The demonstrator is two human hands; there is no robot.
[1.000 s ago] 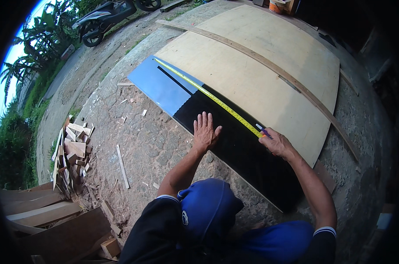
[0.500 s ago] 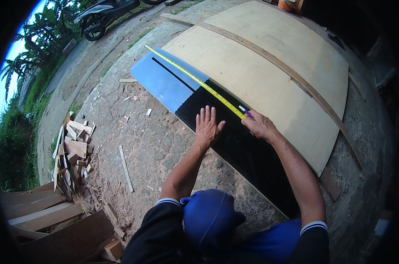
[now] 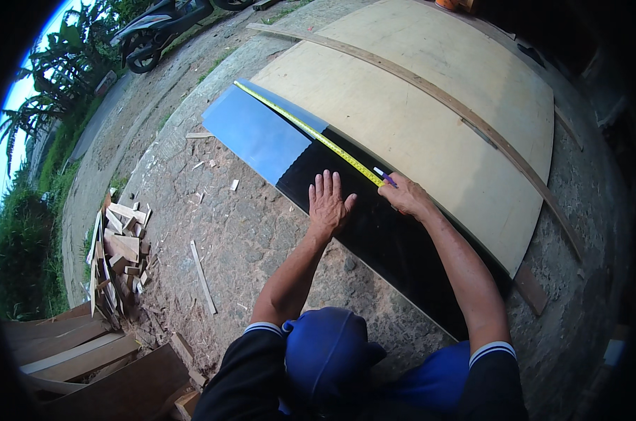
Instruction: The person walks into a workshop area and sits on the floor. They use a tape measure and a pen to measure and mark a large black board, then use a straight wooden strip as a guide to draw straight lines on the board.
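My left hand lies flat, fingers stretched, on a long glossy panel, black along most of its length and reflecting pale blue at its far left end. A yellow tape measure runs from that end along the panel's far edge to my right hand. That hand is closed round the tape's near end and a slim purple-and-white pen; the tape's case is mostly hidden by my fingers. A large pale plywood sheet lies just beyond the panel.
A long wooden batten crosses the plywood. A heap of offcuts and some boards lie at the left on rough concrete, with a thin strip nearby. A motorbike stands at the back left, beside greenery.
My right hand has moved up and left along the panel with the tape and pen, and the tape's far end has shifted. My left hand stays flat on the panel, slightly higher in view.
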